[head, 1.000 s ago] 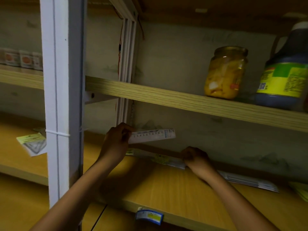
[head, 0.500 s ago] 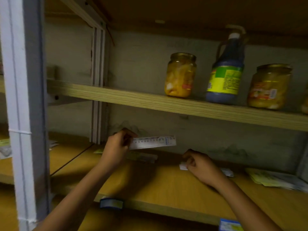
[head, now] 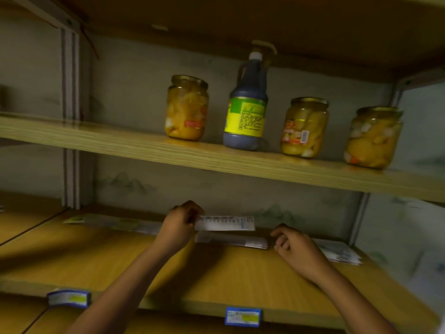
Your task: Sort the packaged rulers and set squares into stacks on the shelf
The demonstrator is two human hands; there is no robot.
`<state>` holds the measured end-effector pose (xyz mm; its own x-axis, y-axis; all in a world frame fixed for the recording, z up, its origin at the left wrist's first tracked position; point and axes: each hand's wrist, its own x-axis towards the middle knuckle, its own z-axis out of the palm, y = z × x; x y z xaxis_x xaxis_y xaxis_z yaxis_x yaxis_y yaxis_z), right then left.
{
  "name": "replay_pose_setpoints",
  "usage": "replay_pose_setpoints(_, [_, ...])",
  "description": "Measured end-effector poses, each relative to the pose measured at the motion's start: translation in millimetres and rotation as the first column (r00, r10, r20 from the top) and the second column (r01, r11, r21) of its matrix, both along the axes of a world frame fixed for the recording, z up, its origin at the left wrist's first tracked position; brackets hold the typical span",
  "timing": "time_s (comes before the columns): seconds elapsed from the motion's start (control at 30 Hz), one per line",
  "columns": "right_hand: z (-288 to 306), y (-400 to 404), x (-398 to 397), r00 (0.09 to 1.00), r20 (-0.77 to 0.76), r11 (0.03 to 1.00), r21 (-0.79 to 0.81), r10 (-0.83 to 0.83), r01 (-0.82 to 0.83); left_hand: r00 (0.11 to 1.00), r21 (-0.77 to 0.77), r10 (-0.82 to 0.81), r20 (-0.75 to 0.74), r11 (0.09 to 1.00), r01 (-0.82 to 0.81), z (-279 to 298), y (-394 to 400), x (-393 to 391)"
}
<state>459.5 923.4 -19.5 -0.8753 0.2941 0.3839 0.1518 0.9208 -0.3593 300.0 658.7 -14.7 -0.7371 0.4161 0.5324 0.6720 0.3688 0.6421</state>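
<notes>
While the lower shelf (head: 101, 261) spans the whole width of the view, a second shelf (head: 144, 148) runs above it, and a grey wall (head: 134, 88) closes the back. White uprights (head: 70, 116) stand at the far left corner of the unit.

On the upper shelf four containers stand in a row toward its right end: a jar (head: 186, 108) of yellow fruit, a dark bottle (head: 246, 104) with a yellow-green label just beside it, a second jar (head: 304, 127), and a third jar (head: 374, 138) nearest the right edge.

Along the back edge of the lower shelf lie flat packets. One long pack (head: 110, 222) lies toward the left, a stack (head: 236, 241) lies at the middle, and another pile (head: 339, 253) lies near the right back corner; motion blur hides what each holds.

Two arms reach in over the front edge. The left hand (head: 179, 224) is curled round the left end of a packaged ruler (head: 225, 222) and holds it level, above the middle stack and apart from it, close to the back wall. The right hand (head: 295, 247) hangs just above the shelf at the right end of that stack, its fingers loosely curled and holding nothing; I cannot tell whether a fingertip touches the stack.

Two blue price tags (head: 68, 298) (head: 243, 316) are clipped to the front edge of the lower shelf, one at the left, one near the middle.
</notes>
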Motion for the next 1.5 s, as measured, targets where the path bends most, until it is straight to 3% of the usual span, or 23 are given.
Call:
replay_pose_setpoints(0.17, [5,19,-2,0.998,-0.052,0.999,0.028,-0.026,0.028,0.996,-0.070,-0.052,0.066,0.996,0.057,-4,39,-20])
replay_pose_setpoints(0.33, [8,30,-14,0.993,-0.101,0.993,0.091,-0.066,0.075,0.994,-0.237,-0.035,0.104,0.970,0.059,-15,74,-42])
replay_pose_setpoints(0.57, [7,37,-33,0.986,-0.160,0.992,0.105,-0.052,0.069,0.995,-0.467,-0.093,-0.030,0.881,0.068,-34,83,-51])
replay_pose_setpoints(0.73, [0,24,-40,0.990,-0.135,0.996,0.075,-0.040,0.050,0.980,-0.584,-0.049,-0.193,0.809,-0.074,-39,79,-49])
replay_pose_setpoints(1.2, [5,-32,-6,0.992,0.042,0.993,-0.038,0.115,-0.114,0.985,-0.385,-0.138,-0.108,0.919,0.087,-12,-2,4])
replay_pose_setpoints(1.5, [6,-128,39,0.965,0.106,0.970,0.011,0.241,-0.244,0.995,-0.440,0.007,-0.097,0.897,-0.049,-6,-112,102])
